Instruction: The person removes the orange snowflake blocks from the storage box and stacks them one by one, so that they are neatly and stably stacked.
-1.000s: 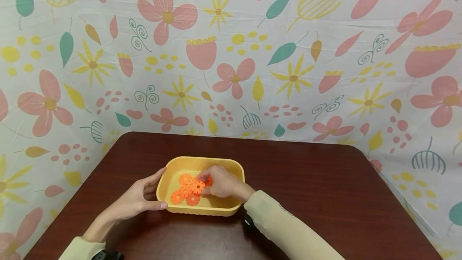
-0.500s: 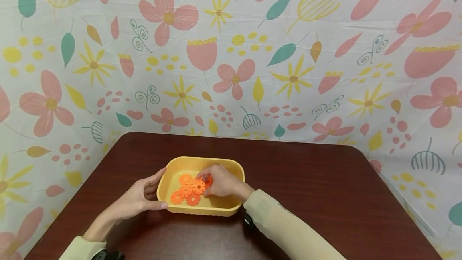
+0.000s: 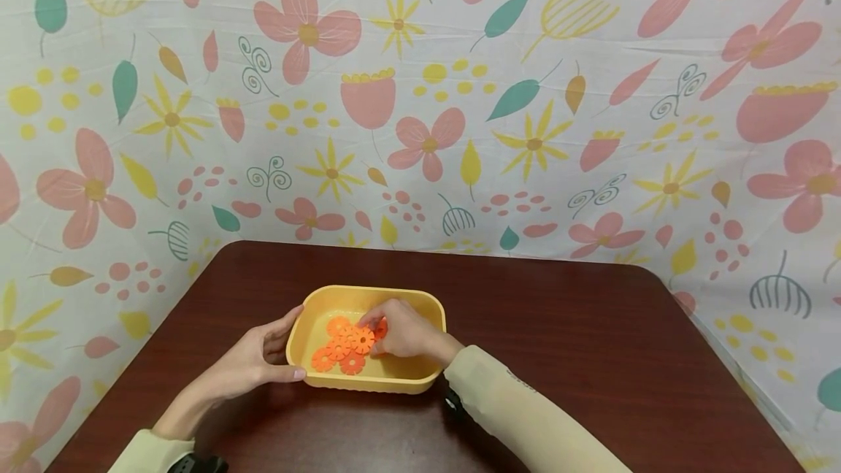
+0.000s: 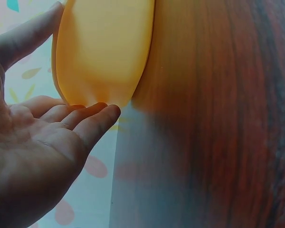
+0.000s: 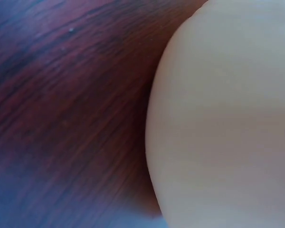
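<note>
Wears a pale left sleeve (image 3: 150, 455) at the far left, with a dark left wrist device (image 3: 197, 465) beside the cuff. Holds the left end of a yellow tray (image 3: 368, 385) with the left hand (image 3: 243, 367), thumb and fingers spread wide: rests the thumb at the near corner, sets fingertips against the outer wall, as in the left wrist view. Has the tray standing level on a dark brown table (image 3: 558, 356), opening upward. Has orange notched discs (image 3: 339, 347) lying in it, overlapping, mostly toward the left half. Reaches in over the tray's right end with the right hand (image 3: 404, 331), fingers curled narrow at the right edge of the pile. Cannot tell whether pinching a disc or only touching; gets no help from the right wrist view. Seems, in judgement, only partway into the handling: has the tray steadied and the discs reached, with every visible disc inside the tray. Shows none clearly lifted off the pile; cannot tell how much remains. Wears a matching right sleeve (image 3: 519, 418) farther right. Faces a floral backdrop (image 3: 493, 188) beyond.
</note>
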{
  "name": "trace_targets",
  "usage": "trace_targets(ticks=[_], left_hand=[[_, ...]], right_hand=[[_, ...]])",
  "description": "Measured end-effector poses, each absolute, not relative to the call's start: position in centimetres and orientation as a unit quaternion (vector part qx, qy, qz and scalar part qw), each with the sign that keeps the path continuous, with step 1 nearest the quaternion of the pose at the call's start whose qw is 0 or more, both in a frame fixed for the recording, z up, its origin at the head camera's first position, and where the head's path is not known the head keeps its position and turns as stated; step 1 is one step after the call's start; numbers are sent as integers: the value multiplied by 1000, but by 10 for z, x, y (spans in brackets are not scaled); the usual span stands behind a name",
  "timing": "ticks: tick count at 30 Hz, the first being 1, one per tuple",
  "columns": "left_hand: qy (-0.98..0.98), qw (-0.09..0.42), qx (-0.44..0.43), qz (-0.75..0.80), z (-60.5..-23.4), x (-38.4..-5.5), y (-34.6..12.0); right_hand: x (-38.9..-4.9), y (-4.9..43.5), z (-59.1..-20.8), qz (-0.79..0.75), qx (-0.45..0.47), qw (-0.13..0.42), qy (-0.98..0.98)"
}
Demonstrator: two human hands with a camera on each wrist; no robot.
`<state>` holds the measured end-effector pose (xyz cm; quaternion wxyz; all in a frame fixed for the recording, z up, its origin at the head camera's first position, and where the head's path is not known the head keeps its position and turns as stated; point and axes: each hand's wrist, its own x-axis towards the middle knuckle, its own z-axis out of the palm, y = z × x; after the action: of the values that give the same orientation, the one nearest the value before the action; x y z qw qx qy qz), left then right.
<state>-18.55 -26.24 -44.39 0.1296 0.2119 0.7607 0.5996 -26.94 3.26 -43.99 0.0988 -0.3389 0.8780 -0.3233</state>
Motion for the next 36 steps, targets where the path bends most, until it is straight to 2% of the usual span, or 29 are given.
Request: trace_targets(ticks=[20, 27, 36], left_hand=[[758, 140, 205, 603, -444, -188, -261], [754, 143, 204, 608, -445, -186, -261], [756, 135, 210, 606, -444, -185, -260]], right_hand=[[-260, 61, -411, -414, -360, 112, 829], [-255, 78, -399, -429, -370, 91, 819], [-253, 108, -388, -445, -338, 67, 827]])
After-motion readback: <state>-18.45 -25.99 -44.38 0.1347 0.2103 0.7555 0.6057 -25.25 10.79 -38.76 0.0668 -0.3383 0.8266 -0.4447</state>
